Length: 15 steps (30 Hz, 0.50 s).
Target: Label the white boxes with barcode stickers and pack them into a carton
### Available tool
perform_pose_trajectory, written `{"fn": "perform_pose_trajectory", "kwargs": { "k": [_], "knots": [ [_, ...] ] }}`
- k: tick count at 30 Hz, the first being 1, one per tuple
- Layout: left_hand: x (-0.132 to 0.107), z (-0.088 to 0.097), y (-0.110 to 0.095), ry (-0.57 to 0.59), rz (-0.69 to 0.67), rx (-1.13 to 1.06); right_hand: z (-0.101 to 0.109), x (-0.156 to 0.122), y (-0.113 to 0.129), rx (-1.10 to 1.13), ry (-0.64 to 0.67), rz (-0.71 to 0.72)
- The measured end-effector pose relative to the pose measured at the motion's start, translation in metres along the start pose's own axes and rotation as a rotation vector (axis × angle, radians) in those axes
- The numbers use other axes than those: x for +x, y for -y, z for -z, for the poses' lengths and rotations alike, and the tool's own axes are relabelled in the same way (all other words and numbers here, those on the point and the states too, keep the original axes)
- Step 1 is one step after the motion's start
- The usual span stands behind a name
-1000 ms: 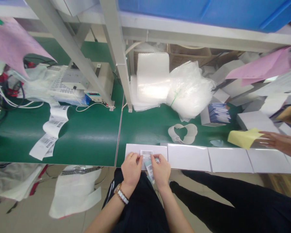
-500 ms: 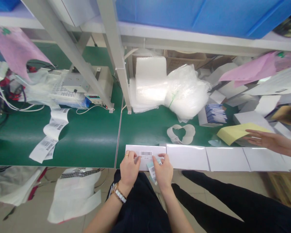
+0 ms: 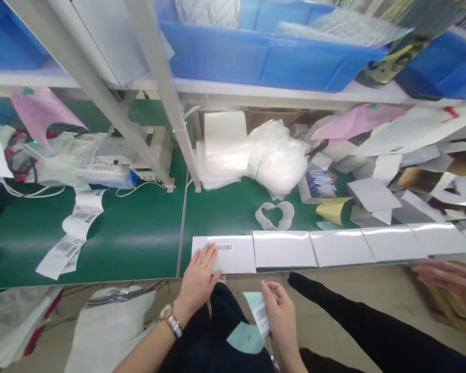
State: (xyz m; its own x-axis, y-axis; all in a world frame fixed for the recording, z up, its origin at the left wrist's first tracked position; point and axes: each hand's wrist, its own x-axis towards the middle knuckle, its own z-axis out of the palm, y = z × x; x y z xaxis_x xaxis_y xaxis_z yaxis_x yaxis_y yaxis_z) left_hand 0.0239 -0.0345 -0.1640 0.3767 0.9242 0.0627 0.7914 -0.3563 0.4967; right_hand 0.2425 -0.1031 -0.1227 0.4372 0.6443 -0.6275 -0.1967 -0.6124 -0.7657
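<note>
My left hand (image 3: 199, 274) lies flat with fingers spread on the leftmost white box (image 3: 233, 254), just left of the barcode label (image 3: 224, 248) stuck on it. My right hand (image 3: 281, 324) is below the table edge over my lap and holds a strip of barcode labels (image 3: 259, 313) on pale blue backing. Several white boxes (image 3: 334, 247) lie in a row along the front edge of the green table (image 3: 140, 233).
Another person's hand (image 3: 448, 277) reaches in at the right below the box row, with a dark-trousered leg (image 3: 373, 331) beside mine. A label printer (image 3: 101, 155) with a printed strip (image 3: 73, 228) stands at the left; bubble wrap (image 3: 275, 155), loose boxes and yellow paper (image 3: 332, 210) lie behind.
My right hand has pulled the label strip away from the box down to my lap; my left hand has flattened onto the box. The other person's hand withdrew from the yellow paper. The camera tilted up.
</note>
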Motion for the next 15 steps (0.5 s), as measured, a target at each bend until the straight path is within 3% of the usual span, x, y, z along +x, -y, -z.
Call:
{"fn": "perform_pose_trajectory", "kwargs": {
  "k": [3,8,11,15],
  "knots": [
    [-0.011,0.021,-0.031,-0.080,0.216,-0.354,0.000,-0.004,0.013,-0.037,-0.076,0.154],
    [-0.023,0.036,-0.104,0.297,0.391,-1.125,-0.010,-0.025,0.029,-0.068,-0.195,0.336],
    [-0.028,0.038,-0.116,0.330,0.499,-1.283,-0.011,-0.044,0.031,0.053,-0.121,0.345],
    [-0.035,0.048,-0.111,0.315,0.524,-1.355,0.001,-0.071,0.015,0.285,0.135,0.241]
  ]
}}
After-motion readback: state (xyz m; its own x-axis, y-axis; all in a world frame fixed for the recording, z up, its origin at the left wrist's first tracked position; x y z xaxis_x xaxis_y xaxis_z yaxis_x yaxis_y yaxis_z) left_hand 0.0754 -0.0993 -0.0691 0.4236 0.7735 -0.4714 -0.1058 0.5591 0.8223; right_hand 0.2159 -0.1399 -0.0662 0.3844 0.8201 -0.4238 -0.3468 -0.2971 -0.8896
